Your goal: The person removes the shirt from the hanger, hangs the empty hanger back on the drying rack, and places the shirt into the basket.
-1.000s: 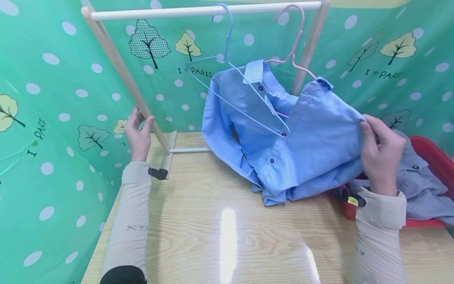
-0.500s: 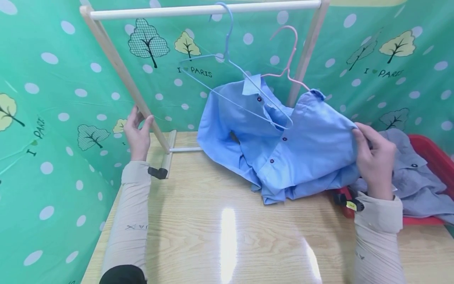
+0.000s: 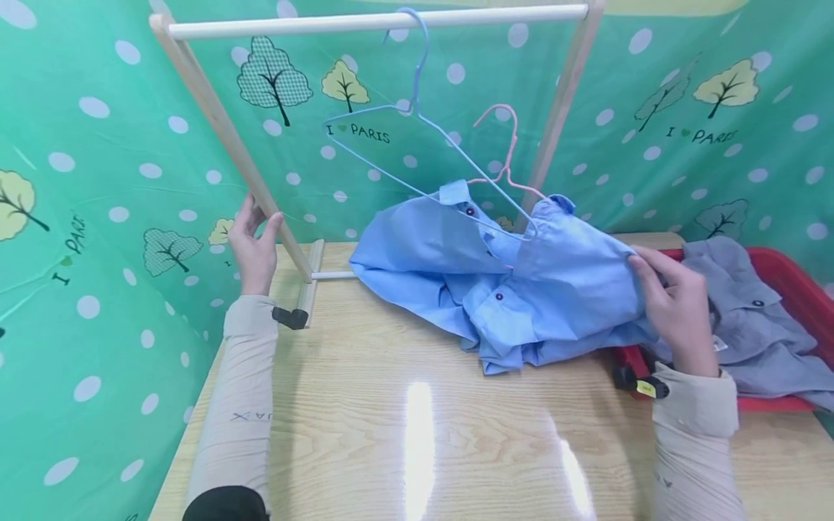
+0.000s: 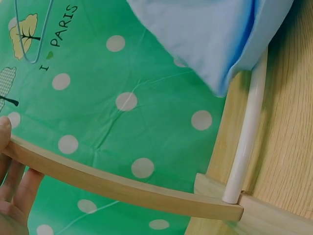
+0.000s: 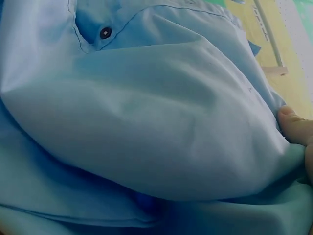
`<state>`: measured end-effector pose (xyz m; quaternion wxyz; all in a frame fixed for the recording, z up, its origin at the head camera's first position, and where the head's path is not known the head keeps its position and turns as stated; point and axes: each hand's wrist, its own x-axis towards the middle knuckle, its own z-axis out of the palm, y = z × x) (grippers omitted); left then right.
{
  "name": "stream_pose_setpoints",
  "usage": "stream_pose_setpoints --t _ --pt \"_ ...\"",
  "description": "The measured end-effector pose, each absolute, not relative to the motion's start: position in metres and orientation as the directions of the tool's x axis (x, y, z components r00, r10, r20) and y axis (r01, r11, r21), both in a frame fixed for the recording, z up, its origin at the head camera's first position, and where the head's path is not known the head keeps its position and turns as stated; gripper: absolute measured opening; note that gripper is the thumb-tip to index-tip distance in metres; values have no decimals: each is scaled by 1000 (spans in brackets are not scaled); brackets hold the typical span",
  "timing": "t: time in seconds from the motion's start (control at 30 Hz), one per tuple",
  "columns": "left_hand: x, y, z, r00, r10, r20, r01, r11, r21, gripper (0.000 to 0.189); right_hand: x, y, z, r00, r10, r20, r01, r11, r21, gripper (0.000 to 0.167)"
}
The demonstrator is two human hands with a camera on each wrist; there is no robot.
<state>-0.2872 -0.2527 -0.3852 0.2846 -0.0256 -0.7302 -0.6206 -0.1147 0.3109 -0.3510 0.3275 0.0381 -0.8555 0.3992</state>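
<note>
A light blue button-up shirt [image 3: 580,282] sits on a pink hanger [image 3: 511,148], its lower part bunched on the wooden table. My right hand [image 3: 677,304] pinches the shirt's shoulder between thumb and fingers; the right wrist view shows the thumb [image 5: 293,122] at the cloth's edge. The pink hook stands free below the rail. With my left hand [image 3: 254,250] I hold the left post of a wooden clothes rack [image 3: 224,130], thumb on one side and fingers on the other. A blue hanger [image 3: 417,79] hangs from the rail, its lower corner overlapping the shirt collar.
A red basket [image 3: 785,403] with grey clothes [image 3: 749,318] stands at the right, beside my right wrist. Behind the rack hangs a green dotted curtain [image 3: 313,188]. A white lower bar [image 4: 249,132] joins the rack's base near the table [image 3: 352,434].
My right hand has lowered the shirt and pink hanger and moved slightly left; the pink hook went from rail height to well below. The left hand stays on the post.
</note>
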Motion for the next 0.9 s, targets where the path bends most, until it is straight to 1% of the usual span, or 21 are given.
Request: stream_pose_setpoints --t 0.17,0.43,0.57,0.67,0.8,0.9 --pt "-287 -252 -386 -843 -315 435 381 222 898 57 -113 313 -359 -837 207 506 -249 679 -690 28" --pt "-279 -246 -375 -849 -311 428 375 217 901 55 -112 311 -363 -898 147 415 -198 707 -679 33" --pt "-272 -243 -368 -848 -309 431 377 220 900 55 -113 307 -365 -904 79 421 -239 722 -649 31" --pt "-274 -244 -370 -843 -312 439 383 226 896 55 -113 303 -368 -898 38 437 -279 719 -637 29" --pt "-283 -249 -379 -835 -317 450 392 230 890 56 -113 298 -371 -906 23 422 -281 713 -642 29" --pt "-282 -248 -378 -838 -314 447 392 224 892 56 -112 295 -372 -915 9 403 -277 712 -645 29"
